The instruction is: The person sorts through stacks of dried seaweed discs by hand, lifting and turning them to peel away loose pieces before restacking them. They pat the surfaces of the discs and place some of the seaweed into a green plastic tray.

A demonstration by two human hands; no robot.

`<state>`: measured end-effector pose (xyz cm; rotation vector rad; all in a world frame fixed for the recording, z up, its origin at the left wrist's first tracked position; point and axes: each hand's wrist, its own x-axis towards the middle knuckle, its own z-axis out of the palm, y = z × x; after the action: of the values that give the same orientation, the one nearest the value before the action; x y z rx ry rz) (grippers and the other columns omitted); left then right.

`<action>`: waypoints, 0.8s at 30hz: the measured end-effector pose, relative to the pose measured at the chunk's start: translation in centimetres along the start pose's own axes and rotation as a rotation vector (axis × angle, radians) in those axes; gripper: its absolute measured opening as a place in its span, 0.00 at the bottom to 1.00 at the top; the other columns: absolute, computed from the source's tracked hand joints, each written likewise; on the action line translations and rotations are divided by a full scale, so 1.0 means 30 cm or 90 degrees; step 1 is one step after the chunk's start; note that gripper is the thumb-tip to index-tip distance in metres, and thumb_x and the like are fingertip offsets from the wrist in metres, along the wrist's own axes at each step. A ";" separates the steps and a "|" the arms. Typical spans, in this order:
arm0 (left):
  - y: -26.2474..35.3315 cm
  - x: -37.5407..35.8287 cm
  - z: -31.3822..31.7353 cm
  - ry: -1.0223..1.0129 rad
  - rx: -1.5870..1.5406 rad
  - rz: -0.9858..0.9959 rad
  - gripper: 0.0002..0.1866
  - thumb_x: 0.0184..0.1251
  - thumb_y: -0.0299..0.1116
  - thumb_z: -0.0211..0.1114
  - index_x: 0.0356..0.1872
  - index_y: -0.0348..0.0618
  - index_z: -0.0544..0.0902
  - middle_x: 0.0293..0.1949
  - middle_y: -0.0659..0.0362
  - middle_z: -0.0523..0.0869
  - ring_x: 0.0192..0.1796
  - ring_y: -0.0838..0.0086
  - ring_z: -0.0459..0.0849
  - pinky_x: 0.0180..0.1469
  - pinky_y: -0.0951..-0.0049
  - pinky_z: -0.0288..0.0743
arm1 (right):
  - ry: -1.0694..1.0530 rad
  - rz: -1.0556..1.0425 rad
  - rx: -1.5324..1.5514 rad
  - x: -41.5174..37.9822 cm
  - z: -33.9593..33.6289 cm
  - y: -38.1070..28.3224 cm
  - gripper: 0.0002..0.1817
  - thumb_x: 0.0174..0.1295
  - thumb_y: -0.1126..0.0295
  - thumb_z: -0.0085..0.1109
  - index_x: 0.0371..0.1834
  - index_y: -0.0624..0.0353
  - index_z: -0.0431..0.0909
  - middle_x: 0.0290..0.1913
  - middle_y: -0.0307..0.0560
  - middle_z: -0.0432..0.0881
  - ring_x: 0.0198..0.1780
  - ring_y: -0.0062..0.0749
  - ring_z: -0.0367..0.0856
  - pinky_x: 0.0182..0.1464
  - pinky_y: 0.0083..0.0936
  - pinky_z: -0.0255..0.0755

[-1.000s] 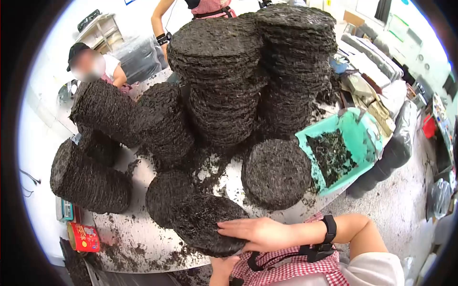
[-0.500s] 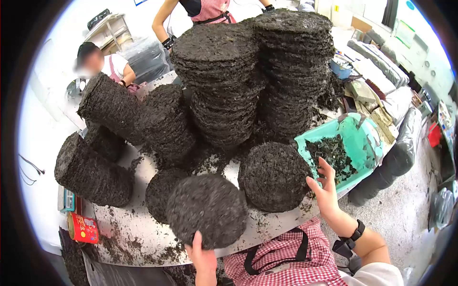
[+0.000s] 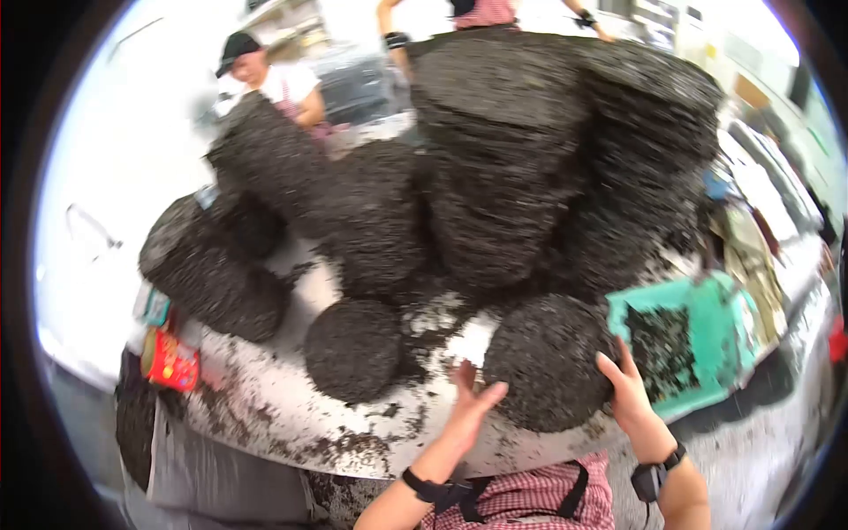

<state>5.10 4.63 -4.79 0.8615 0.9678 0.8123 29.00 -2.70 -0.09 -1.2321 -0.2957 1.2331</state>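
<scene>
A low pile of round, dark seaweed sheets [image 3: 549, 362] lies near the table's front edge. My left hand [image 3: 470, 411] is at its left side, thumb at the rim and fingers apart. On the opposite side, my right hand [image 3: 631, 389] has its thumb over the rim and its fingers stretched out. Both hands are open and hold no separate sheet. A smaller seaweed pile [image 3: 353, 351] sits to the left of my hands. Just beyond my right hand stands a green plastic basin [image 3: 720, 331] with dark seaweed scraps inside.
Tall seaweed stacks [image 3: 503, 159] rise at the back, and tilted seaweed rolls [image 3: 216, 274] lie at the left. Loose scraps litter the white table [image 3: 265, 380]. A red can [image 3: 172, 359] is at the left edge. Two people [image 3: 265, 84] are across the table.
My left hand held a loose round seaweed sheet near the left pile; it has moved right to the other pile and let go of that sheet. The view has shifted left.
</scene>
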 end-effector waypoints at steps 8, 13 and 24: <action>0.035 0.023 0.007 0.025 0.008 -0.093 0.65 0.48 0.56 0.74 0.71 0.37 0.33 0.71 0.40 0.44 0.74 0.53 0.44 0.72 0.57 0.45 | 0.042 0.071 0.007 0.005 0.037 0.051 0.39 0.60 0.72 0.61 0.73 0.54 0.50 0.66 0.46 0.64 0.64 0.40 0.66 0.62 0.38 0.65; 0.034 0.051 0.019 -0.041 0.105 -0.096 0.67 0.45 0.58 0.74 0.71 0.32 0.36 0.71 0.40 0.44 0.75 0.56 0.42 0.73 0.58 0.42 | 0.020 0.126 0.050 0.061 -0.057 0.092 0.35 0.62 0.65 0.60 0.70 0.53 0.54 0.63 0.46 0.68 0.60 0.42 0.70 0.59 0.42 0.69; 0.066 -0.096 -0.136 0.102 -0.235 0.009 0.54 0.50 0.41 0.76 0.71 0.40 0.47 0.67 0.48 0.60 0.68 0.62 0.61 0.67 0.63 0.58 | -0.163 -0.005 -0.057 -0.032 0.038 0.149 0.43 0.65 0.45 0.51 0.76 0.52 0.42 0.77 0.46 0.43 0.77 0.39 0.37 0.74 0.40 0.31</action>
<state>-0.03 3.93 -3.30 0.4898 0.9133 1.0463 25.35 -3.59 -2.91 -1.1476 -0.5485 1.3849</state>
